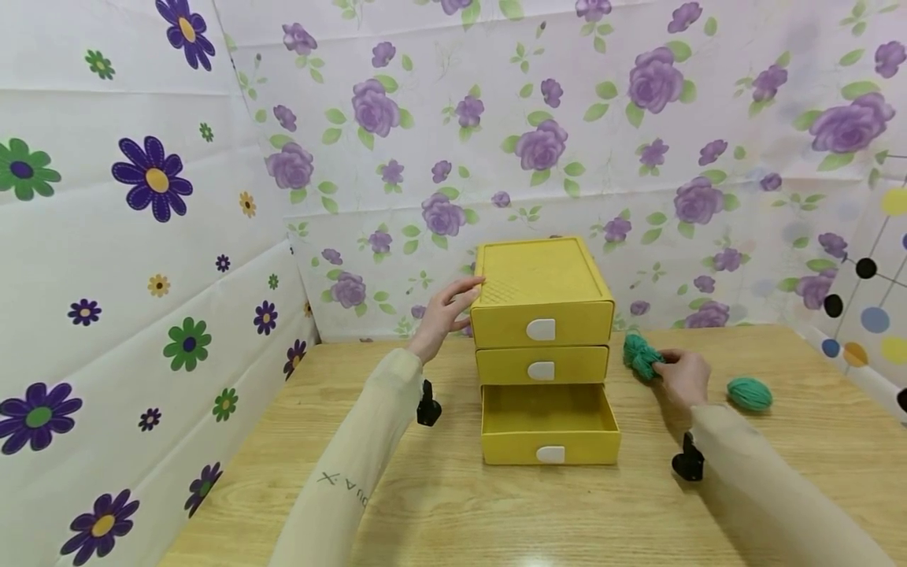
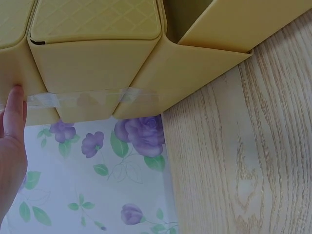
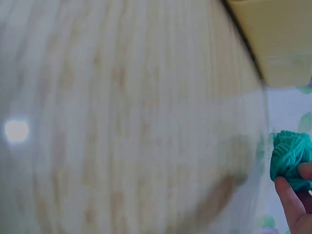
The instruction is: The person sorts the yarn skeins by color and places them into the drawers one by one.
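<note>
A yellow three-tier drawer box stands on the table, its bottom drawer pulled out with a bare inside. My left hand rests against the box's upper left side, fingers fairly straight; in the left wrist view a fingertip touches the side wall. To the right of the box, my right hand pinches a green yarn ball between thumb and fingers. The right wrist view shows this yarn at its right edge. A second green yarn ball lies on the table, right of that hand.
The wooden table ends at a flowered cloth wall behind the box. Another patterned wall runs along the left, and a dotted one along the right. Clear tape crosses the box's side.
</note>
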A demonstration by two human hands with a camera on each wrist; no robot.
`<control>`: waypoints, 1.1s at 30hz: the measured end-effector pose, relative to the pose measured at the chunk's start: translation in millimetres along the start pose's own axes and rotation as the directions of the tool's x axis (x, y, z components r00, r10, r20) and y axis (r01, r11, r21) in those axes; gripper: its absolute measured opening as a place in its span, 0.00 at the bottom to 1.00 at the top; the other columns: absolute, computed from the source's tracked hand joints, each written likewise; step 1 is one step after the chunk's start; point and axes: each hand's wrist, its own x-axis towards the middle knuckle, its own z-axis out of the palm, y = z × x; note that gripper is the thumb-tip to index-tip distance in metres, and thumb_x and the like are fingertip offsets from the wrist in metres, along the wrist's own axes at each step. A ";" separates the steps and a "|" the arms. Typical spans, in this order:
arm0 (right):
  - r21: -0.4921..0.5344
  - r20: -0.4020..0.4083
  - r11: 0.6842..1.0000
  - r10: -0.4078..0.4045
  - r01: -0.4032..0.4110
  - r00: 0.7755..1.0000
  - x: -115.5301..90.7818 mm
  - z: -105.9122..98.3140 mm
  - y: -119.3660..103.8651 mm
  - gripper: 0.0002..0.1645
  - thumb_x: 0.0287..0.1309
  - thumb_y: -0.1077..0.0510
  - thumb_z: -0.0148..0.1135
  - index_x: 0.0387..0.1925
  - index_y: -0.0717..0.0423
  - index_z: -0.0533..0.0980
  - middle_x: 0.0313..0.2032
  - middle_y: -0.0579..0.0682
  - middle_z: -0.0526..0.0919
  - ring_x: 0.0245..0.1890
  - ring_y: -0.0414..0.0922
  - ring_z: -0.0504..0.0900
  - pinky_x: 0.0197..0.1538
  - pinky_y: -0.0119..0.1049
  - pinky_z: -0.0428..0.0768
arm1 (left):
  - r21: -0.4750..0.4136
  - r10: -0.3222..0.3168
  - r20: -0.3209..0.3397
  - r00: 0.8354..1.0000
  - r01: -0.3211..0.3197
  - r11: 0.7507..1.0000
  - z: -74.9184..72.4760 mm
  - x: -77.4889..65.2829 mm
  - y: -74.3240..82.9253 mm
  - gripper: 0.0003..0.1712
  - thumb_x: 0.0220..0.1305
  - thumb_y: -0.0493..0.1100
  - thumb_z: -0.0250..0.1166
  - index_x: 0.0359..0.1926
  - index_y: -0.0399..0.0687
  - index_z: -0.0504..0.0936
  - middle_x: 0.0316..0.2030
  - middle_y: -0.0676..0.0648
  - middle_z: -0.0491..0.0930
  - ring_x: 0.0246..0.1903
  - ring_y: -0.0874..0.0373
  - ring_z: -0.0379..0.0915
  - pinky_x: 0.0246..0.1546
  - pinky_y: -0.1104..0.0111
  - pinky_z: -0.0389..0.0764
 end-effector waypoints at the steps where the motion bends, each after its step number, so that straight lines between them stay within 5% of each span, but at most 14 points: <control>1: 0.003 0.003 1.000 -0.002 0.002 1.000 -0.4 -1.1 -1.5 0.17 0.56 0.69 0.55 0.46 0.78 0.72 0.41 0.71 0.75 0.41 0.63 0.73 0.43 0.52 0.71 | -0.007 0.001 -0.004 1.000 -0.001 1.000 -0.3 0.9 -1.9 0.24 0.68 0.46 0.52 0.62 0.44 0.66 0.56 0.46 0.64 0.56 0.54 0.59 0.48 0.54 0.69; 10: 0.017 0.065 0.999 -0.042 0.041 0.997 -5.4 -17.0 -11.6 0.19 0.57 0.67 0.56 0.48 0.76 0.72 0.42 0.71 0.75 0.35 0.58 0.79 0.37 0.44 0.76 | 0.005 0.014 -0.050 0.999 -0.014 1.000 -5.7 13.4 -24.7 0.22 0.64 0.53 0.55 0.58 0.57 0.72 0.54 0.52 0.67 0.54 0.59 0.62 0.46 0.56 0.71; 22: 0.063 0.217 0.996 -0.078 0.065 0.973 -16.2 -48.0 -18.8 0.24 0.61 0.62 0.52 0.55 0.75 0.66 0.48 0.73 0.70 0.41 0.59 0.77 0.39 0.49 0.76 | 0.002 0.017 -0.053 0.998 -0.017 1.000 -5.8 12.5 -25.4 0.20 0.66 0.51 0.54 0.58 0.56 0.73 0.53 0.52 0.68 0.53 0.58 0.63 0.45 0.56 0.71; 33: 0.023 0.296 0.985 -0.172 0.173 0.940 -22.7 -77.8 -30.9 0.25 0.61 0.57 0.56 0.54 0.71 0.69 0.45 0.68 0.75 0.43 0.61 0.75 0.37 0.45 0.78 | -0.007 0.016 -0.042 0.999 -0.016 1.000 -5.9 13.6 -25.5 0.21 0.65 0.51 0.55 0.58 0.55 0.73 0.54 0.52 0.68 0.54 0.58 0.62 0.46 0.56 0.71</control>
